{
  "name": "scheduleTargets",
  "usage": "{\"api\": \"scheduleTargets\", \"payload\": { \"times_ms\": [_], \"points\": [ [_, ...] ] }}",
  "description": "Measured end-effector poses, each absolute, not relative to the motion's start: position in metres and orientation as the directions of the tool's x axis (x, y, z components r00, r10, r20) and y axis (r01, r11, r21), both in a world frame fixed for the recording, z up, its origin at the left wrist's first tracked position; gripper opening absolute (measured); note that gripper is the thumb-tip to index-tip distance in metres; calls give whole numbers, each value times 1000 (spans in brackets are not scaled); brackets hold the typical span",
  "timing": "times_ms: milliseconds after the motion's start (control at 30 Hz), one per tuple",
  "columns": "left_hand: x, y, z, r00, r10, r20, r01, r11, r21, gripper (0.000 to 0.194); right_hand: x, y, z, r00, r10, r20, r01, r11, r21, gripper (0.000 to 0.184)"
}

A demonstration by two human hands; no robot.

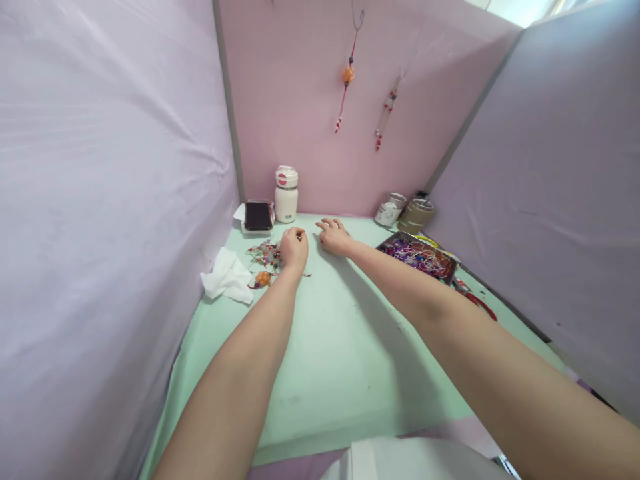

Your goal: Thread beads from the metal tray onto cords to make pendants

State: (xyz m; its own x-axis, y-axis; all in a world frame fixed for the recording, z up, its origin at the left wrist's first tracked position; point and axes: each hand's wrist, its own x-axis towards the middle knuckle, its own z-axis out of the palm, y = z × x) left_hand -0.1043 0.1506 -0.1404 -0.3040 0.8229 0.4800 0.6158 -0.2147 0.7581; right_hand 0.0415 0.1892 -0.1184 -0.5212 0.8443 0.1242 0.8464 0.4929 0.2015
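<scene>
My left hand is closed, thumb and fingers pinched together; whatever they may hold is too small to make out. Beside and partly behind it lies a pile of beaded strings with red, green and dark beads. Just nearer to me is a beaded string with an orange bead cluster, partly hidden by my left wrist; its thin beaded end shows to the right. My right hand reaches over the table to the right of the left one, fingers stretched out and apart, with nothing visible in them.
A green-covered table stands between fabric walls. Left are a white tissue, a dark-screened phone and a white bottle. Right are two jars, a tray of cords and beads and red-handled tool. Beaded pendants hang behind.
</scene>
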Motion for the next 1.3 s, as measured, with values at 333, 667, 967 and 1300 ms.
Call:
{"api": "scheduleTargets", "payload": {
  "times_ms": [333, 667, 967, 1300],
  "points": [
    [-105, 150, -140, -311, 823, 476, 603, -216, 768, 16, 69, 171, -113, -445, 873, 199, 881, 467, -78, 13],
    [-104, 150, -141, -312, 815, 489, 586, -240, 774, 14, 93, 141, -93, -271, 907, 322, 487, 418, -767, 17],
    [-104, 154, -144, -305, 811, 499, 584, -255, 771, 14, 114, 132, -76, 26, 993, 117, -14, 117, -993, 15],
    [-104, 154, -143, -298, 820, 489, 587, -247, 771, 15, 124, 102, -35, 2, 986, 164, -60, 164, -985, 24]
  ]
}}
